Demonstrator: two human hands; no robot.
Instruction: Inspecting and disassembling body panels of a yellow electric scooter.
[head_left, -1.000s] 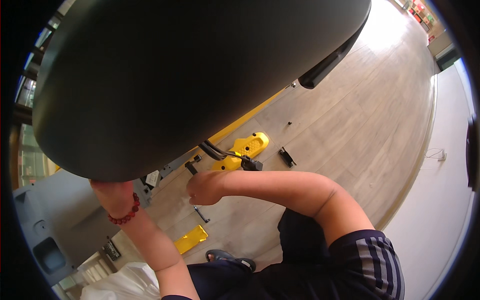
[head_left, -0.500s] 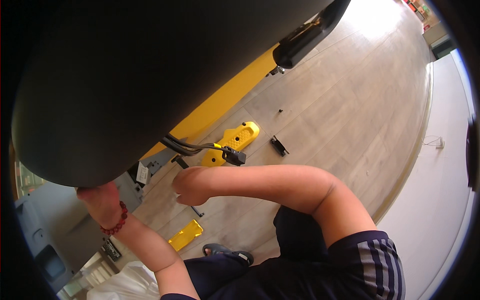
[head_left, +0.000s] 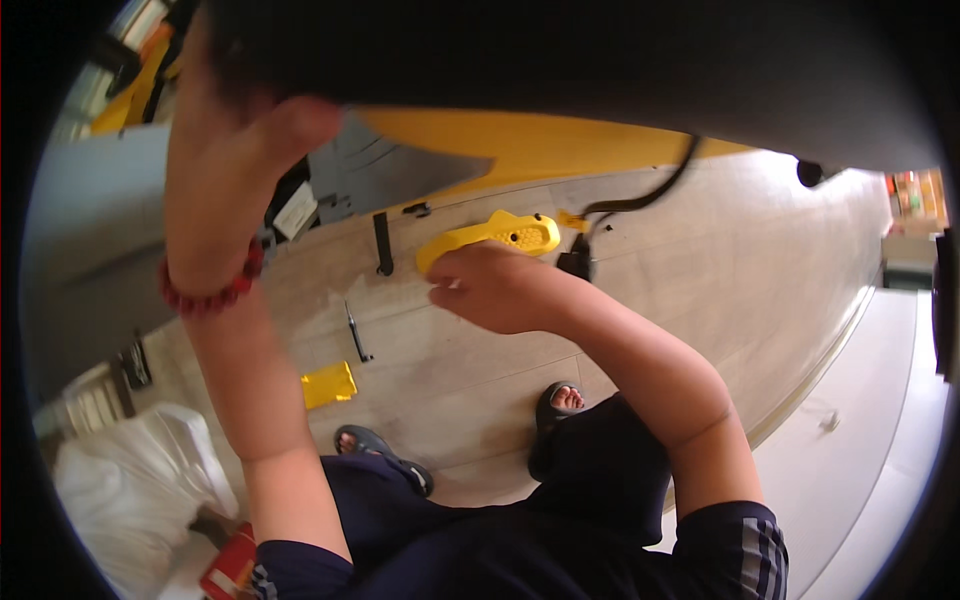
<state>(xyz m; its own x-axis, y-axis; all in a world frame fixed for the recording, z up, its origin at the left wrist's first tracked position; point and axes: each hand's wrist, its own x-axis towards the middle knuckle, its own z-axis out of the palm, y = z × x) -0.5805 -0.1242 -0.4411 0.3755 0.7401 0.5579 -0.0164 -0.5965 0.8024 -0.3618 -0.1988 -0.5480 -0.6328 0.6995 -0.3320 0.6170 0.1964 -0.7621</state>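
Observation:
A large black, smoothly curved seat-like piece (head_left: 560, 70) fills the top of the view, above yellow body panels (head_left: 520, 140). My left hand (head_left: 225, 170), a red bead bracelet at its wrist, is raised against the left end of the black piece. Its thumb lies along the lower edge and its other fingers are hidden or blurred. My right hand (head_left: 490, 285) hovers over the floor with curled fingers; whatever they hold is hidden. Just behind it lies a yellow perforated panel (head_left: 535, 233). A black cable with a connector (head_left: 577, 258) dangles right of that hand.
On the wooden floor lie a screwdriver-like tool (head_left: 353, 330), a black strip (head_left: 383, 245) and a yellow cover (head_left: 330, 384). A grey panel (head_left: 100, 260) stands at the left, with a white plastic bag (head_left: 150, 470) nearer. A white wall (head_left: 850, 450) bounds the right.
My view has swung, so the black piece now spans the top. The left hand has shifted up along its edge. My right hand is now in front of the yellow perforated panel, fingers still curled.

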